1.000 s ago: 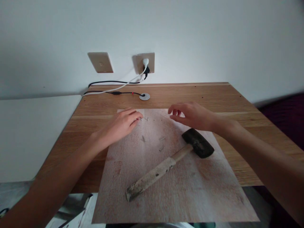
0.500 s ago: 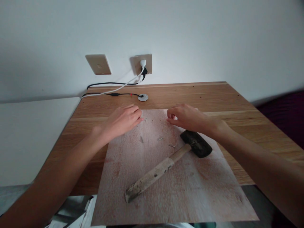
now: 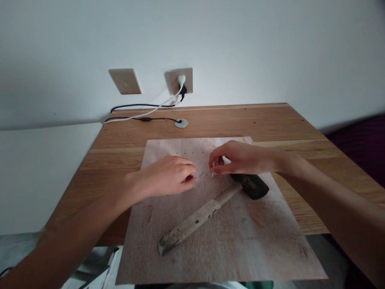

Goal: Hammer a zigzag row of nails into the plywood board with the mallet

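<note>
A thin wooden board (image 3: pixel 228 241) lies on the table under both hands. My left hand (image 3: pixel 168 176) is closed in a pinch above its left half, and a nail (image 3: pixel 195 185) pokes out at the fingertips. Thumb and finger of my right hand (image 3: pixel 234 158) pinch another nail (image 3: pixel 212 175), just beyond the hammer's head. Between the hands a loose nail (image 3: pixel 203 175) lies flat. The hammer (image 3: pixel 198 216), dark-headed with a worn pale handle, rests diagonally across the board. Near the far edge runs a row of small dark marks, with a tiny upright nail (image 3: pixel 185 151) among them.
Behind the board, the wooden table (image 3: pixel 222 120) meets a white wall. White and black cables run from a wall socket (image 3: pixel 188 80), one into a round grommet (image 3: pixel 181 123). A white panel (image 3: pixel 45 176) borders the left side. The board's near edge overhangs the table.
Both hands have come nearer from the board's far edge. Each has picked up a nail that lay loose on the board. The hammer has not moved.
</note>
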Demonstrator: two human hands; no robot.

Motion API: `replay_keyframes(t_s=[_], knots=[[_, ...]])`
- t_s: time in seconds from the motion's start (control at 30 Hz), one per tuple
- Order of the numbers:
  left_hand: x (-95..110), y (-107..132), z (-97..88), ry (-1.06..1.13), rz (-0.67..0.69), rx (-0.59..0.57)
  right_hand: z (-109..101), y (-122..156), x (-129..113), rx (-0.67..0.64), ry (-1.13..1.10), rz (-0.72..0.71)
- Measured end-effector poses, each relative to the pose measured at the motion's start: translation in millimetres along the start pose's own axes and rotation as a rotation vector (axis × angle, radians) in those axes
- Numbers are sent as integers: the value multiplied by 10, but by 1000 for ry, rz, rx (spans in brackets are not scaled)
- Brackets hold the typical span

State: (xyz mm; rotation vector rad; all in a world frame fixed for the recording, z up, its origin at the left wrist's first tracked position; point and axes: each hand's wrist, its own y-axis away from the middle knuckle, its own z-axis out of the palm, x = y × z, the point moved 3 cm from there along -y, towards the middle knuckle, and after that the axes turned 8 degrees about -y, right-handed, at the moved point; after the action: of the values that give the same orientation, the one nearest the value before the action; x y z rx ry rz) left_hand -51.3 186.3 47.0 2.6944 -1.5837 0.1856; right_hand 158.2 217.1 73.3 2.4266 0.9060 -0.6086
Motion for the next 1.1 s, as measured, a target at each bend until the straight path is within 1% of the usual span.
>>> replay_keyframes(t_s=[0.03,0.1,0.17,0.27,0.3,0.37,0.5,0.67,0.77,0.87,0.97,1.03,1.1], knots=[[17,3,16,-3,-2,-11,16,17,-19,-22,-13,-7],[-8,6,29,-35,-36,6,15,32,-5,3,1,8],[-98,6,12,-82,-101,76,-34,29,73,97,51,53],[-287,4,-33,-128,-213,210,-147,16,241,261,145,140],[-349,2,-40,-132,-239,242,-175,12,291,296,174,165],[-453,-12,-33,-135,-257,271,-195,3,363,324,224,200],[-553,-59,31,-147,-201,245,-116,-13,394,274,307,247],[-539,-98,45,-173,-151,222,-47,-7,341,239,427,346],[-533,-112,22,-209,-142,175,-52,-1,303,231,475,386],[-535,-128,-1,-295,-122,115,-50,-9,268,207,493,373],[-520,-149,-20,-427,-107,84,-44,-21,262,197,486,349],[-491,-164,-38,-481,-112,95,-47,-22,282,194,465,338],[-444,-176,-63,-484,-127,132,-64,-14,316,195,434,325]])
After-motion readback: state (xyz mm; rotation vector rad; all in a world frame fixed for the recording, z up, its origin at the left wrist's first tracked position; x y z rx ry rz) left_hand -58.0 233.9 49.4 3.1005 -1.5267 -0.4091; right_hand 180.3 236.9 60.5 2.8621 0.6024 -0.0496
